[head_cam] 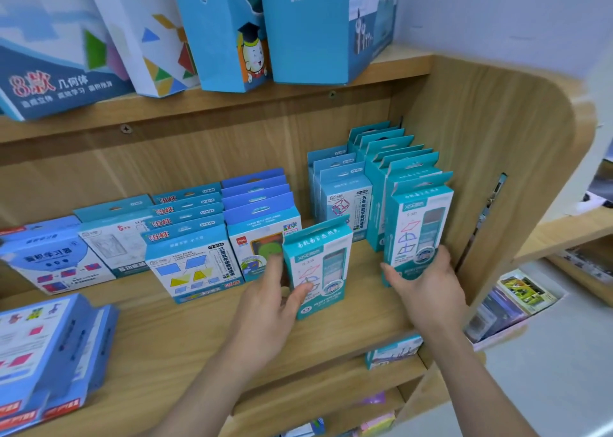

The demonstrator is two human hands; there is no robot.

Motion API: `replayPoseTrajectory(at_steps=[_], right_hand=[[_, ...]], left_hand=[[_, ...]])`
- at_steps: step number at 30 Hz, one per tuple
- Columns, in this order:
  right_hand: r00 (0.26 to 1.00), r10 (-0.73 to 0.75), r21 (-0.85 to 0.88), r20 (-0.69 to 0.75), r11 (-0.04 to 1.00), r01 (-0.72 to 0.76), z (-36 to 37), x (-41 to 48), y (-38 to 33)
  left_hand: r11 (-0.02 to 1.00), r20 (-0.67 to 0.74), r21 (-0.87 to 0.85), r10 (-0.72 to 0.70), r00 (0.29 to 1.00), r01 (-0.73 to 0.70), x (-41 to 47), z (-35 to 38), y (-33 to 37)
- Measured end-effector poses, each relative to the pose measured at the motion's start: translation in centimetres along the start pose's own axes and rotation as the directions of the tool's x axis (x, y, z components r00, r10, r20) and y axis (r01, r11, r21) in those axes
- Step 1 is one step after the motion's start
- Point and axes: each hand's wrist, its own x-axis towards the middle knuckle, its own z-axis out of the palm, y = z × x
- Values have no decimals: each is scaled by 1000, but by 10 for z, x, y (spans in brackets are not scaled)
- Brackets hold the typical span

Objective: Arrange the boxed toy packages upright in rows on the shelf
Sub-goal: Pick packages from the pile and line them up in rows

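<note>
I log a teal box (318, 264) standing upright on the wooden shelf (199, 337), forward of the rows. The left hand (268, 304) pinches its lower edge, thumb on the face. The right hand (428, 287) grips the row-front box (418, 227) beside the side panel. Both boxes read "XISE"; the code starting "S-33" blurs. The hands hide the lower print.

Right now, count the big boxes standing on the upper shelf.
4, left to right: navy box, white tangram box, blue cartoon box, plain blue box at the right end. More may sit beyond the frame's left edge.
</note>
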Motion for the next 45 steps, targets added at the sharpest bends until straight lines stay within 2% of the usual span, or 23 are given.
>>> replayPoseTrajectory(at_steps=[5, 9, 12, 18, 23, 27, 30, 31, 34, 36, 38, 41, 45], right_hand=[[1000, 22, -30, 18, 999, -21, 4, 7, -2], [995, 31, -279, 93, 960, -3, -2, 14, -13], [986, 46, -356, 158, 935, 14, -10, 19, -18], [965, 78, -286, 252, 958, -3, -20, 22, -16], [973, 36, -229, 227, 973, 17, -34, 10, -10], [987, -97, -106, 130, 988, 111, -56, 1, -14], [970, -238, 92, 42, 968, 234, -76, 4, -18], [967, -248, 188, 53, 954, 234, -82, 5, -19], [921, -261, 477, 289, 874, 98, -92, 3, -17], [872, -291, 506, 394, 861, 58, -87, -6, -18], [901, -291, 468, 321, 876, 116, -76, -16, -17], [969, -232, 329, 86, 925, 192, -55, -24, -11], [988, -157, 166, 7, 974, 153, -42, -27, -5]], left_hand=[[1000, 5, -17, 16, 1000, -16, -1, 1, 2], [999, 5, -40, 31, 1000, -31, -1, 5, 6], [998, 17, -43, 36, 999, -35, 0, 9, 10], [998, 49, -45, 40, 998, -38, 4, 17, 19], [994, 30, -92, 67, 997, -64, 9, 24, 20], [992, 29, -101, 75, 997, -72, 14, 32, 22], [992, 25, -103, 77, 997, -74, 16, 39, 28], [992, 24, -100, 83, 996, -80, 17, 42, 31], [989, 6, -109, 104, 995, -102, 22, 53, 43], [984, -23, -114, 134, 991, -136, 28, 64, 53], [980, -35, -120, 157, 987, -160, 35, 76, 62], [971, -15, -165, 173, 985, -173, 43, 94, 69], [977, -15, -129, 167, 986, -167, 49, 106, 67]])
